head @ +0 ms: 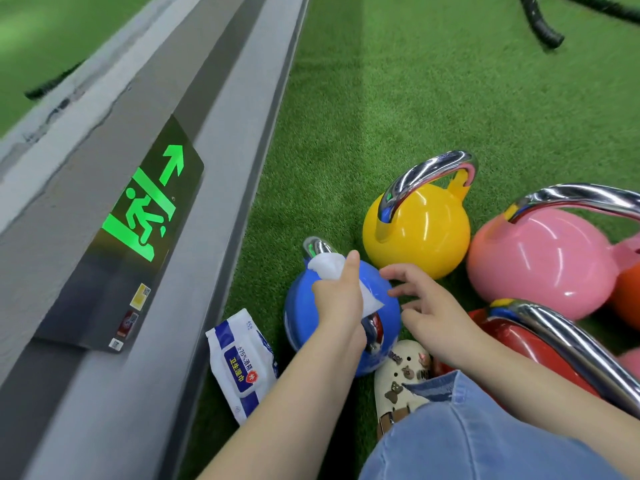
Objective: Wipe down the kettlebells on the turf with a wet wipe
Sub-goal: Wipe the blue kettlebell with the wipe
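Note:
A blue kettlebell with a chrome handle stands on the green turf. My left hand grips a white wet wipe wrapped over the blue kettlebell's handle. My right hand hovers just right of the blue ball, fingers relaxed and spread, holding nothing. A yellow kettlebell stands behind it, a pink kettlebell to the right and a red kettlebell near my knee, all with chrome handles.
A blue-and-white wipe pack lies on the turf left of the blue kettlebell. A grey ledge with a lit green exit sign runs along the left. My white clog and denim-clad knee sit lower right. Black ropes lie far back.

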### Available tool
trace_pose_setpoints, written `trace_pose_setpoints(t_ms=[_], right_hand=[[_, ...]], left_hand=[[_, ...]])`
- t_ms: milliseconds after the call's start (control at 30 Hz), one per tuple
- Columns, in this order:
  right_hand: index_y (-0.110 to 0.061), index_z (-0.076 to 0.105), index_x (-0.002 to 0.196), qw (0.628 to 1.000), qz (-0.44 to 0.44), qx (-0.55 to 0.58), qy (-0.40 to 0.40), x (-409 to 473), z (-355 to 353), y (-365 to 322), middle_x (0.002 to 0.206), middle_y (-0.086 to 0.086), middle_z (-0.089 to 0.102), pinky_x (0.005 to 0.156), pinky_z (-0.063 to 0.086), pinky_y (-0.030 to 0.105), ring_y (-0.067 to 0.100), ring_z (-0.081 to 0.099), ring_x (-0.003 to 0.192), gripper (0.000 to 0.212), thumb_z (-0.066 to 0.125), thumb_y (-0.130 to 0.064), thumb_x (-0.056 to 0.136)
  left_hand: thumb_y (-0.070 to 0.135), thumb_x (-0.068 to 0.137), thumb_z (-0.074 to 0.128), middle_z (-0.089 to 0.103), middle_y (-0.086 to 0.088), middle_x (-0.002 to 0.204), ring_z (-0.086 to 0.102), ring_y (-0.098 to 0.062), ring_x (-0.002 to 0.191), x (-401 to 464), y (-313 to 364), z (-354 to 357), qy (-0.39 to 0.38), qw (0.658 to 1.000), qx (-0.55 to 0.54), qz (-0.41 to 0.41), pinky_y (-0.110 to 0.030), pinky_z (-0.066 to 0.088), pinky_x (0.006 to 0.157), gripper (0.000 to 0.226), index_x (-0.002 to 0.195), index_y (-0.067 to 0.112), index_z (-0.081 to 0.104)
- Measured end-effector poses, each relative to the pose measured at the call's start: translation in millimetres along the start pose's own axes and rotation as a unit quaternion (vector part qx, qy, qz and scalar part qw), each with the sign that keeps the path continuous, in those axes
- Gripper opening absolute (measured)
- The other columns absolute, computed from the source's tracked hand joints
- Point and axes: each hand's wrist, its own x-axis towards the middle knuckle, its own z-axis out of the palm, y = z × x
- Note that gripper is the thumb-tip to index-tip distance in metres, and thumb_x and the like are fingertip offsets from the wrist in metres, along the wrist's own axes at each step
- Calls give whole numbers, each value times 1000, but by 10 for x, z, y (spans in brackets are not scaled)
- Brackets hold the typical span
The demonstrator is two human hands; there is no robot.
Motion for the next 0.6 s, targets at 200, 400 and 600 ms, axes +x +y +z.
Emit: trace_pose_setpoints(t_ms=[200,400,600], right_hand=[[-18,52,117,994,-9,49,-97,93,44,-201,116,-6,58,81,44,6,4,58,104,63,29,25,77],[-18,53,112,991,11,84,-99,256,70,-216,124,6,58,95,47,28,18,58,111,61,25,25,79],[-16,48,116,985,93,110,-94,306,53,-80,106,16,63,76,42,22,11,58,86,52,30,21,85]], left_hand=[[55,83,55,53,-7,129,53,-22,111,22,-20,-282,-7,993,-118,-11,-34,44,88,68,132,9,45],[29,98,36,48,2,122,44,-8,116,73,-87,-578,43,758,113,641,-22,33,103,32,123,12,46],[35,100,22,63,-7,79,55,-27,72,382,68,-380,-69,576,312,752,-38,39,72,57,74,7,64]])
